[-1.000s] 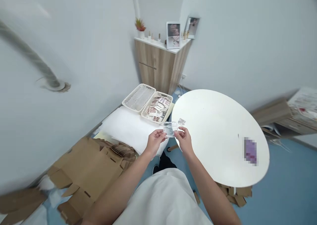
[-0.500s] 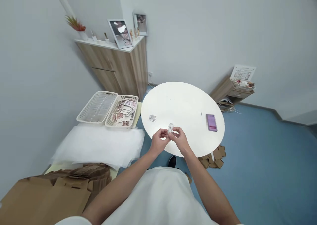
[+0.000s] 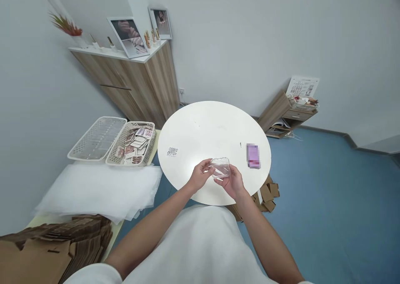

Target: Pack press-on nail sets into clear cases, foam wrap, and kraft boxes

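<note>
A clear plastic case [image 3: 221, 167] is held between both hands over the near edge of the round white table [image 3: 212, 125]. My left hand [image 3: 200, 175] grips its left side, thumb on the front. On the other side my right hand [image 3: 233, 183] has its fingers around the right edge and underneath. A small sheet with several round shapes [image 3: 172, 152] lies on the table's left part. Toward the right lie a purple packet [image 3: 253, 156], partly pixelated, and a tiny dark item [image 3: 240, 144].
At left stand a basket of printed cards [image 3: 136, 144], a basket of clear cases [image 3: 98, 138], white sheets [image 3: 103, 188] and flattened cardboard [image 3: 34, 259]. A wooden cabinet [image 3: 125, 84] stands behind; a small shelf [image 3: 281, 113] is at right. Cardboard [image 3: 267, 194] lies under the table.
The clear case has turned from edge-on to broad side in view, and my right hand has shifted to its right edge. The whole view has moved, with the table now further left.
</note>
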`<action>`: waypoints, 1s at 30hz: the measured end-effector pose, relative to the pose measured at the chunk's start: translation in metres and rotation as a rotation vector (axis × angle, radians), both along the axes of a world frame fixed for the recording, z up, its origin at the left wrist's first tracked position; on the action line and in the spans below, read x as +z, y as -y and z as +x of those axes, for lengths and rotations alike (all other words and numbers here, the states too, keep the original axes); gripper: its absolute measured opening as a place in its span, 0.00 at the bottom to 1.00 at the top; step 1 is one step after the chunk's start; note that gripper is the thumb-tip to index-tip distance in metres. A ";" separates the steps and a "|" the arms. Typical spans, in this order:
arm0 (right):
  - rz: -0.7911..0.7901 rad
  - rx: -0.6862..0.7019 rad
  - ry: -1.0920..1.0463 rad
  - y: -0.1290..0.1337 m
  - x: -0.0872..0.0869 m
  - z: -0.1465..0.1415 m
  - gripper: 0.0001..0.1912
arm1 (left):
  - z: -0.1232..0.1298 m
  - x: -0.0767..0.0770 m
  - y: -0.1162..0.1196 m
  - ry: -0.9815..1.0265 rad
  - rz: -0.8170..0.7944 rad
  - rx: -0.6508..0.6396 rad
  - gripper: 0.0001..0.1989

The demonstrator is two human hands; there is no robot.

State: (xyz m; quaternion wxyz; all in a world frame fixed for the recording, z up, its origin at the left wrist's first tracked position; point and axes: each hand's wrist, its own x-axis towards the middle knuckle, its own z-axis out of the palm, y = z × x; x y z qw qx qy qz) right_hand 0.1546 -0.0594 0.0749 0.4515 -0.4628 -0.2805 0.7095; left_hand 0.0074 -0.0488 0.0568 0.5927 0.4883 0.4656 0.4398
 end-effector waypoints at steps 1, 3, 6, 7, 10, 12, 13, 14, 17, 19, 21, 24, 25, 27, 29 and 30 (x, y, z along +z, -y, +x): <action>-0.012 -0.002 -0.012 -0.002 -0.004 0.004 0.20 | 0.005 -0.001 -0.002 0.015 -0.010 -0.013 0.18; -0.047 -0.007 -0.038 -0.005 -0.014 0.013 0.20 | 0.014 -0.002 -0.004 -0.013 -0.036 0.023 0.15; -0.109 -0.024 -0.072 -0.006 -0.032 0.025 0.20 | 0.022 -0.006 -0.004 -0.036 -0.133 0.081 0.17; -0.123 -0.023 -0.075 -0.006 -0.038 0.029 0.20 | 0.023 -0.008 -0.005 -0.026 -0.167 0.090 0.18; -0.133 0.010 -0.045 -0.004 -0.052 0.039 0.20 | 0.025 -0.013 -0.006 -0.031 -0.215 0.131 0.24; -0.119 0.020 0.021 -0.003 -0.058 0.044 0.20 | 0.025 -0.016 -0.008 -0.084 -0.207 0.144 0.26; -0.104 0.014 0.067 -0.003 -0.060 0.046 0.21 | 0.025 -0.016 -0.009 -0.113 -0.200 0.131 0.26; -0.083 0.005 0.114 -0.003 -0.061 0.048 0.23 | 0.025 -0.017 -0.010 -0.138 -0.195 0.107 0.25; 0.023 -0.013 0.253 -0.005 -0.061 0.056 0.26 | 0.027 -0.017 -0.012 -0.162 -0.208 0.018 0.19; 0.130 0.014 0.358 -0.006 -0.055 0.063 0.25 | 0.027 -0.017 -0.013 -0.142 -0.236 -0.002 0.17; 0.265 0.095 0.462 -0.006 -0.047 0.071 0.28 | 0.028 -0.018 -0.015 -0.113 -0.266 0.003 0.17; 0.440 0.265 0.569 -0.004 -0.032 0.080 0.40 | 0.028 -0.018 -0.019 -0.057 -0.281 -0.014 0.17; 0.471 0.310 0.596 -0.003 -0.029 0.081 0.42 | 0.028 -0.017 -0.021 -0.035 -0.278 -0.028 0.17; 0.499 0.343 0.648 -0.001 -0.025 0.080 0.39 | 0.027 -0.016 -0.024 0.007 -0.273 -0.067 0.17; 0.506 0.303 0.696 0.000 -0.023 0.076 0.32 | 0.023 -0.015 -0.025 0.039 -0.266 -0.116 0.18; 0.508 0.269 0.718 0.001 -0.023 0.073 0.30 | 0.021 -0.014 -0.024 0.046 -0.258 -0.146 0.19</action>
